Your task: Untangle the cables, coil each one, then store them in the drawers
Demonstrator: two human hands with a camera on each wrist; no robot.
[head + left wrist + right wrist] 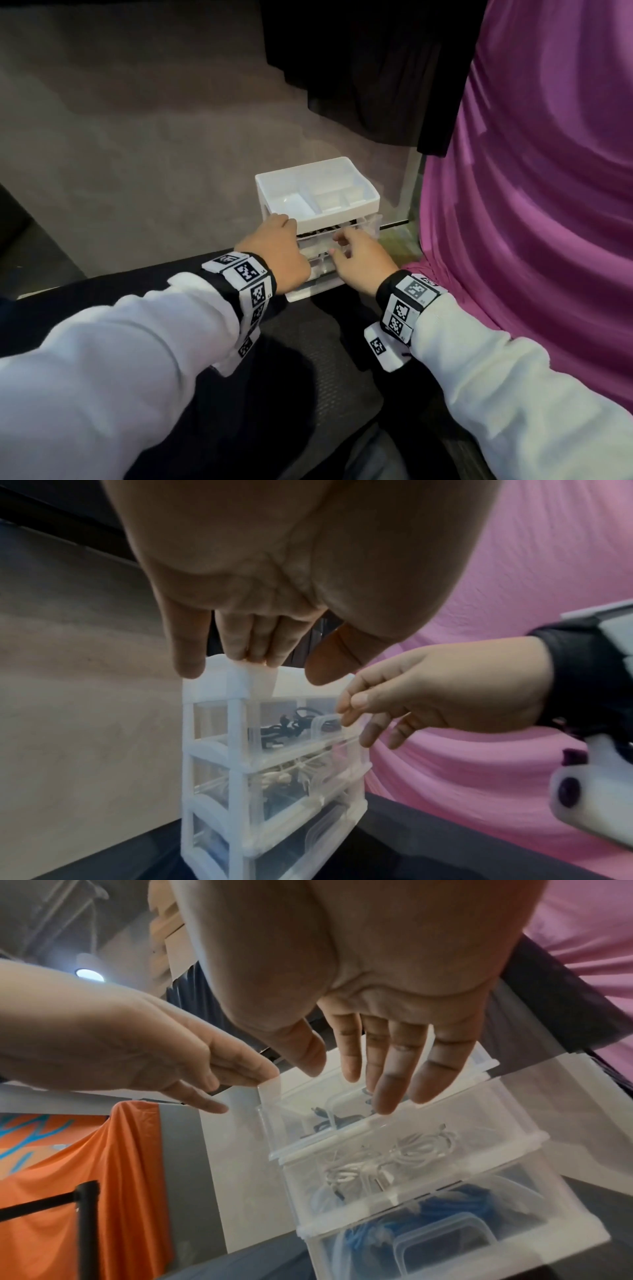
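Observation:
A small white drawer unit [342,209] [236,685] [520,1141] with three clear drawers stands on a dark surface. The top drawer [308,739] holds a black cable [284,726] [342,1119]. A white cable [411,1150] [284,772] lies in the middle drawer and a blue cable [455,1204] in the bottom one. My left hand [279,222] [253,653] [236,1077] rests on the unit's top left corner, fingers straight. My right hand [342,241] [377,1080] [363,718] touches the top drawer's front near its handle [325,721], fingers straight, holding nothing.
Pink cloth [531,205] hangs close on the right and black cloth [359,68] behind the unit. A grey surface [137,137] spreads to the left. An orange cloth [103,1164] and a black stand [85,1218] are off to the left.

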